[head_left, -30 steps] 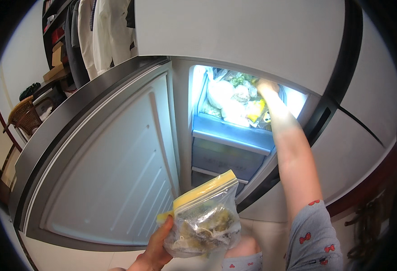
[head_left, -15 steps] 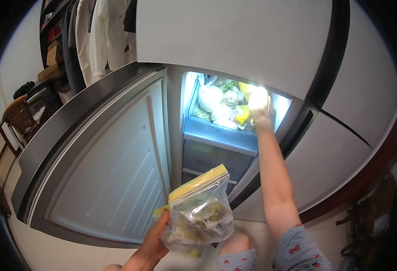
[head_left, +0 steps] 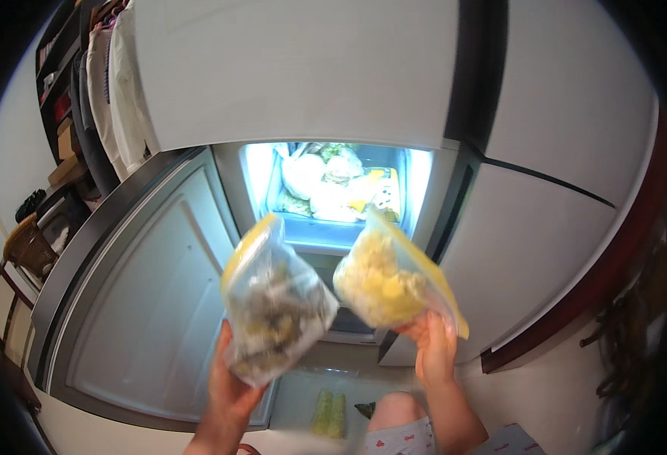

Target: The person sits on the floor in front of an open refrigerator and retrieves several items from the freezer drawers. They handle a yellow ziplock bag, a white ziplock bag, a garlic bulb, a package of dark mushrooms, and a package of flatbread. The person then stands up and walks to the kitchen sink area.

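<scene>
My left hand point(head_left: 231, 383) grips a clear zip bag point(head_left: 277, 315) with a yellow top strip; its contents are dark brown-green lumps I cannot name. In my right hand point(head_left: 433, 345), pinched at its yellow-edged side, is a second zip bag point(head_left: 386, 280) holding pale yellow chunks. Both bags hang tilted in front of an open freezer compartment, side by side. Behind them, a lit blue drawer point(head_left: 314, 231) is filled with several white and clear bags point(head_left: 303, 176) and a yellow-and-white package point(head_left: 383, 189).
The freezer door point(head_left: 151, 303) stands swung out to the left. Two long pale green pieces point(head_left: 328, 413) lie on the floor by my knee point(head_left: 398, 417). A closed cabinet door point(head_left: 530, 250) is at the right. Hanging clothes point(head_left: 114, 91) and a wicker basket point(head_left: 29, 246) are far left.
My right hand has come out of the drawer, now with the bag of yellow chunks. The left hand's bag has turned more upright and shifted left. The view has swung to the right.
</scene>
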Available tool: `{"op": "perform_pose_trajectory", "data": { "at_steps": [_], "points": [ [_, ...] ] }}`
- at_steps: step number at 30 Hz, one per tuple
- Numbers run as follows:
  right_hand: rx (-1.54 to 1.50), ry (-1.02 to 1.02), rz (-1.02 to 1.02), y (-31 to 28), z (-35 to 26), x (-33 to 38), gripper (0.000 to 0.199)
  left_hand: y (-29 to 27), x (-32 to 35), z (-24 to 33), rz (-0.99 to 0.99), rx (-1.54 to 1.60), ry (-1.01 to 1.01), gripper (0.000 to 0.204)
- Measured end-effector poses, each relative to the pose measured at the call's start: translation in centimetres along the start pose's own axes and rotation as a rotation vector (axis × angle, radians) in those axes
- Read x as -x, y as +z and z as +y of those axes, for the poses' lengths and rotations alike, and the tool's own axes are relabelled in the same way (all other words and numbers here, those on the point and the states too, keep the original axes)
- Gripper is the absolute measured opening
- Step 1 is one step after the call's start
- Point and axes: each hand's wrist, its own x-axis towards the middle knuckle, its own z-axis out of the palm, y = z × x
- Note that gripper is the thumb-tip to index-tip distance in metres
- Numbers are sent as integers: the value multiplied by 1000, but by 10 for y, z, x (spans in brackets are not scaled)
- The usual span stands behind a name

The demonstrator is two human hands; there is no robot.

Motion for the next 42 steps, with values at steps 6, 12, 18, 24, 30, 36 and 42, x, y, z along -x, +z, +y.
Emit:
{"op": "perform_pose_trajectory", "data": {
  "at_steps": [6, 12, 18, 24, 30, 36, 42],
  "points": [
    [43, 272, -91, -42, 13, 46, 43, 85, -80, 1, -107, -167, -48, 53],
    [72, 395, -199, -78, 41, 89, 41, 155, -156, -43, 97, -232, 35, 46],
    [-18, 481, -126, -80, 76, 125, 42, 155, -217, -63, 49, -340, 107, 49],
    [133, 352, -105, -89, 92, 131, 42, 165, -264, -81, 116, -237, 258, 46],
    [272, 259, -90, -84, 70, 132, 41, 141, -306, -75, -193, -429, 270, 82],
    [485, 283, -146, -73, 27, 119, 37, 149, -311, -55, 31, -1254, 240, 66],
    [80, 409, -43, -71, 75, 133, 37, 141, -340, -47, 95, -1912, 710, 61]
  ]
}}
